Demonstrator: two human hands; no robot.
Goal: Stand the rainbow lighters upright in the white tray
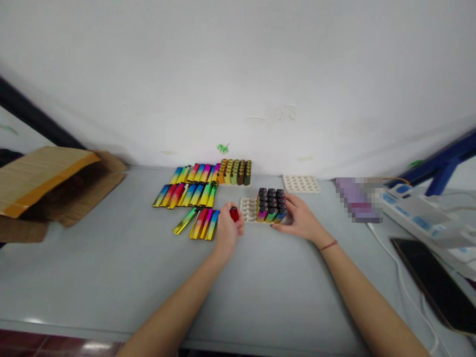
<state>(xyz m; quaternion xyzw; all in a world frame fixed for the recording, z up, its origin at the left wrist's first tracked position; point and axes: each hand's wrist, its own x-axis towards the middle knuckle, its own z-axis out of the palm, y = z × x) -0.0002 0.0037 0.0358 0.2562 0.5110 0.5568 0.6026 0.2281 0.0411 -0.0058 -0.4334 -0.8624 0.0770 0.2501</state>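
Observation:
My left hand (pixel 227 230) is closed round a red lighter (pixel 234 213), held just left of a white slotted tray (pixel 247 208). Several rainbow-coloured lighters (pixel 271 204) stand upright in the right part of that tray. My right hand (pixel 300 218) rests against the tray's right side, fingers touching the standing lighters. Loose rainbow lighters (pixel 201 222) lie flat on the table beside my left hand.
More rows of rainbow lighters (pixel 186 194) lie further back, and a filled tray of gold lighters (pixel 235 172) stands by the wall. An empty white tray (pixel 301 183), an open cardboard box (pixel 44 188), a power strip (pixel 420 213) and a dark phone (pixel 435 282) sit around.

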